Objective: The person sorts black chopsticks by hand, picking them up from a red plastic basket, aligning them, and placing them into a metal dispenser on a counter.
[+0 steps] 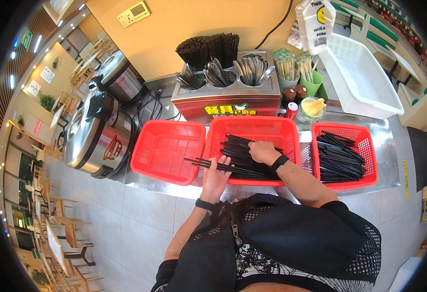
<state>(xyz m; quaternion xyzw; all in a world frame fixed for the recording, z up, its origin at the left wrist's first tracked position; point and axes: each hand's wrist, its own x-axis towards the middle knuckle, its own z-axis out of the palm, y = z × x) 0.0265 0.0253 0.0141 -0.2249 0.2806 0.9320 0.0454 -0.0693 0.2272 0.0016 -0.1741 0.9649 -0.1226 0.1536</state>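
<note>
Several black chopsticks (231, 168) lie across the fingers of my left hand (215, 179), at the front left corner of the middle red plastic basket (253, 121). That hand is palm up, its thumb over them. My right hand (264, 151) reaches down into the same basket, fingers on the pile of black chopsticks (235, 146); whether it grips any is hidden. To the left stands a red basket (169, 146) with nothing seen in it. The right red basket (372, 157) holds many black chopsticks (339, 158).
Behind the baskets, a steel cutlery holder (226, 95) carries upright black chopsticks (208, 51) and metal spoons (251, 69). Rice cookers (102, 131) stand left. Green cups (311, 85), small jars (294, 94) and a white plastic crate (359, 73) are at the back right.
</note>
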